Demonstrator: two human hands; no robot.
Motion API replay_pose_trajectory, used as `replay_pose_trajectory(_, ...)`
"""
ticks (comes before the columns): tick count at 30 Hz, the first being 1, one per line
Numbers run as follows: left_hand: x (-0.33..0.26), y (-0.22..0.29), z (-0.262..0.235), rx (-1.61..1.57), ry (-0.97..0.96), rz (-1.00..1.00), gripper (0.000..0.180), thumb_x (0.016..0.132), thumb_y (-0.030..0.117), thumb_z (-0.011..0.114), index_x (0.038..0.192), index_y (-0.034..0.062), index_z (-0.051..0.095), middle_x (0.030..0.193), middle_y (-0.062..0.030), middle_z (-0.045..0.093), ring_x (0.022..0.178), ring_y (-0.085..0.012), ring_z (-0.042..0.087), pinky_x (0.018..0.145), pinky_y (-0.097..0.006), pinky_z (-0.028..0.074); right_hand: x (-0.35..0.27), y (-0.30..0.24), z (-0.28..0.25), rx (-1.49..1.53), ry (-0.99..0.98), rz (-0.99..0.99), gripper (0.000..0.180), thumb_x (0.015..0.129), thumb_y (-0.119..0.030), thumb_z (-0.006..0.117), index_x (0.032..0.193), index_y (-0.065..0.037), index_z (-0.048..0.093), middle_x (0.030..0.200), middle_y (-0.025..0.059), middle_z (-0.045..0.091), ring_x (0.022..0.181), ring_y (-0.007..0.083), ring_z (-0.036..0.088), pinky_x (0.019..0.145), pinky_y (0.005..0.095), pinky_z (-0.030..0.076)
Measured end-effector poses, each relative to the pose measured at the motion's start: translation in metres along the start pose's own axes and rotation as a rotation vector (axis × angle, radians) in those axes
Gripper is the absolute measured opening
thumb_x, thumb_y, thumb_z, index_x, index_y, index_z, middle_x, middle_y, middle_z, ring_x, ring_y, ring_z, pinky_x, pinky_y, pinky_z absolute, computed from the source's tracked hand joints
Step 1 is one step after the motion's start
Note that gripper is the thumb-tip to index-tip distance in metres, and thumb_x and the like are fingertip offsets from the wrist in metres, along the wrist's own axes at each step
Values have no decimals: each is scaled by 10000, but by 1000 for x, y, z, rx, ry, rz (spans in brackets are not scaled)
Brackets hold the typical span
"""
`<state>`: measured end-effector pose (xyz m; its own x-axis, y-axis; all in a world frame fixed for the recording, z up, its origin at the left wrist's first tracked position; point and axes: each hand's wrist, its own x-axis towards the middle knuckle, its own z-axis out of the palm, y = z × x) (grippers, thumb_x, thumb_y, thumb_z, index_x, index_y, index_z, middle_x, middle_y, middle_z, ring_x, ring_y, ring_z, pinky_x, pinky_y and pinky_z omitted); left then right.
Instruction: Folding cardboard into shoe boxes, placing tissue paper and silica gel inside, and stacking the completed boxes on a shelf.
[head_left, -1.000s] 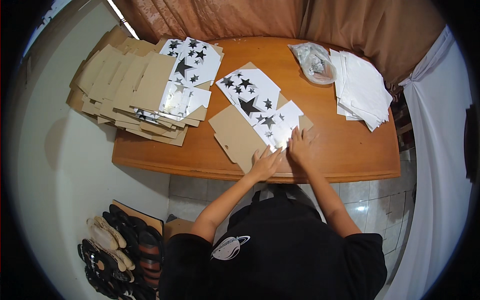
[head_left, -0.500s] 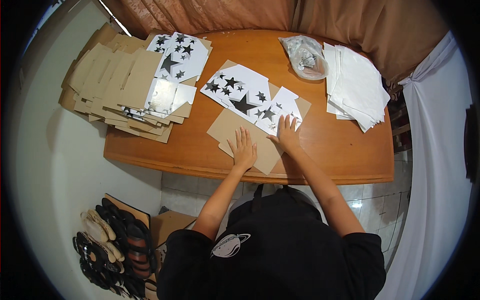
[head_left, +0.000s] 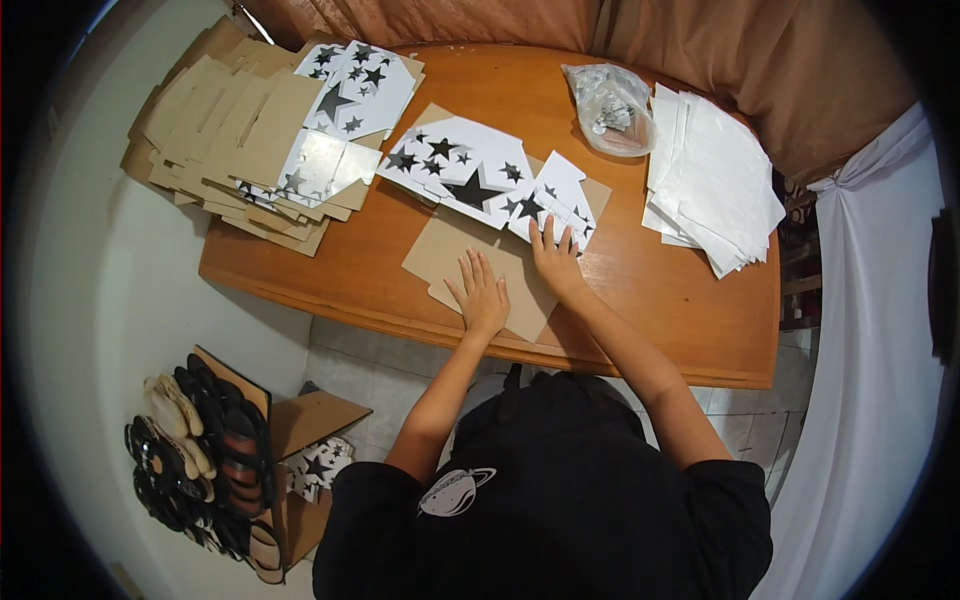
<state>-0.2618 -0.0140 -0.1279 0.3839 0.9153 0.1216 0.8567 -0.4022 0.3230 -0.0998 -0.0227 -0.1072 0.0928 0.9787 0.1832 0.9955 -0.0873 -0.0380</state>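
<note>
- Find the flat cardboard piece [head_left: 510,256] near the middle of the wooden table [head_left: 690,310], with its brown panel [head_left: 435,255] toward six o'clock and its white star-printed face [head_left: 465,167] toward eleven.
- Note the left hand [head_left: 485,303] at six o'clock of the piece: lying flat on the brown panel, fingers lightly spread, thumb apart, gripping nothing.
- Note the right hand [head_left: 558,265] between four and five o'clock: fingers a little parted, tips on the small end of the star face. Cannot tell how strongly pressing.
- Expect a very light weight, judging by the thin edges.
- Expect good stiffness in the wide panels, but easy bending at the narrow joints and small flaps.
- Treat the white face as perhaps slippery, and rather easy to scratch or crease; trust more the brown side for grip.
- Take hold by the outer edges, at nine and at three o'clock, with thumb above and fingers below; avoid lifting by one flap only.
- From the hands, look to ten o'clock for the pile of similar cardboard [head_left: 230,130], to one for the clear plastic bag [head_left: 612,115], to two for the white sheets [head_left: 710,180].
</note>
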Motion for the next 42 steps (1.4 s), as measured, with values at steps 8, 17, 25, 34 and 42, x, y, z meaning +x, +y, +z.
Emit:
replay_pose_trajectory(8,-1,46,18,-312,129,-223,787,868,368,438,1375,-52,7,1443,-243,-14,1345,-364,-28,1027,-569,-29,-59,75,-22,919,313,232,753,770,85,479,1403,-63,98,1327,273,344,913,325,583,722,343,484)
replay_pose_trajectory(17,36,39,-50,-568,574,-188,921,748,98,609,1397,32,-42,1440,-179,176,1310,-336,215,1070,-393,115,-93,143,-14,1115,476,262,725,773,130,452,1386,-141,175,1222,190,457,927,254,583,749,304,492)
replay_pose_trajectory(25,42,41,-30,-642,575,384,574,857,107,527,1330,50,207,1360,-187,296,1210,-344,383,958,-370,367,-80,118,-11,791,634,535,658,790,53,416,1339,18,56,1279,294,312,1155,401,395,968,365,304)
replay_pose_trajectory(34,54,41,-34,-535,636,437,602,797,26,582,1268,185,244,1350,-250,248,1221,-410,343,965,-446,374,-57,111,12,779,677,557,654,774,16,485,1315,47,119,1267,286,266,1201,405,301,1005,381,245)
replay_pose_trajectory(42,52,24,-62,-606,403,589,580,776,66,522,1273,186,249,1368,-272,218,1227,-459,312,981,-440,351,-97,152,13,1246,385,396,559,902,-80,419,1354,26,108,1053,144,440,955,233,486,958,341,324)
